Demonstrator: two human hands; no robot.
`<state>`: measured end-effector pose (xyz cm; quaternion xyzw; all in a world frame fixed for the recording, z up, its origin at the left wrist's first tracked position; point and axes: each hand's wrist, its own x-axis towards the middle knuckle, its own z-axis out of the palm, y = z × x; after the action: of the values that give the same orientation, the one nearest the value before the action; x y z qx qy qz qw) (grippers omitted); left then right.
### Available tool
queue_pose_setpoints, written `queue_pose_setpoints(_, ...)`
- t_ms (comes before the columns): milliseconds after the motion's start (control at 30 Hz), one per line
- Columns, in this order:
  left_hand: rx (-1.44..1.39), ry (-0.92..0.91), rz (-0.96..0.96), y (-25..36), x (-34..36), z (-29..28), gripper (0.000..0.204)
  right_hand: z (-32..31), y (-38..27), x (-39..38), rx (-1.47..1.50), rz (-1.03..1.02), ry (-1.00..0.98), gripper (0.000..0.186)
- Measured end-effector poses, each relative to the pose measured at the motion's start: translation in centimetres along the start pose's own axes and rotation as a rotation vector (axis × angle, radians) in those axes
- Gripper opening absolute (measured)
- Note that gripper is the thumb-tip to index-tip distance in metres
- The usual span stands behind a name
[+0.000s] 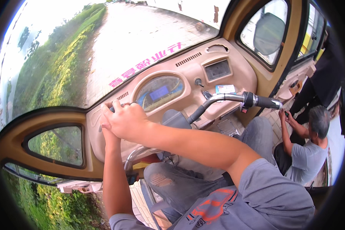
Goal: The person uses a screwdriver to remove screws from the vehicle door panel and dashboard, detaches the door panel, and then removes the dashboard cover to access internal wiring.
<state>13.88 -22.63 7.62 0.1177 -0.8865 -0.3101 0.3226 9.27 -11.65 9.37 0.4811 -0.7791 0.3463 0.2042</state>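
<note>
My right arm reaches across to the left, and my right hand [129, 122] is closed with its fingers bent. Right against it is my left hand [107, 124], partly covered and also curled. The two hands meet over the left end of the pale pink dashboard [94, 142], beside the instrument cluster [160, 92] with its lit blue display. Small dark and greyish bits show at the fingers, too little to name. Neither hand is on the handlebar [219, 97]; its right rubber grip [265, 102] is free.
A large windshield [122, 42] with pink lettering rises ahead. A key switch [198, 82], a small dark screen [217, 70] and a card [225, 89] sit on the right of the dashboard. Outside the open right side, a person [308, 145] in a grey shirt crouches near the grip end.
</note>
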Motion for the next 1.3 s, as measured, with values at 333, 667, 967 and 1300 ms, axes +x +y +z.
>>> queue_pose_setpoints(333, 0.399, -0.659, 0.070, -2.0, 0.2, 5.7, 0.069, -1.0, 0.9, 4.1, -0.321, -0.421, -0.402, 0.019)
queue_pose_setpoints(667, 0.813, -0.375, 0.227, -2.8, 2.4, 15.3, 0.118, 2.0, 1.7, 2.0, -0.150, -0.433, -0.172, 0.024)
queue_pose_setpoints(967, 0.740, -0.342, 0.331, -3.9, 4.0, 16.4, 0.112, 3.1, 1.7, 1.5, -0.149, -0.444, -0.044, 0.021)
queue_pose_setpoints(1300, 0.716, -0.290, 0.317, -2.4, 4.1, 16.5, 0.094, 2.7, 0.8, 1.1, -0.119, -0.409, -0.137, 0.019)
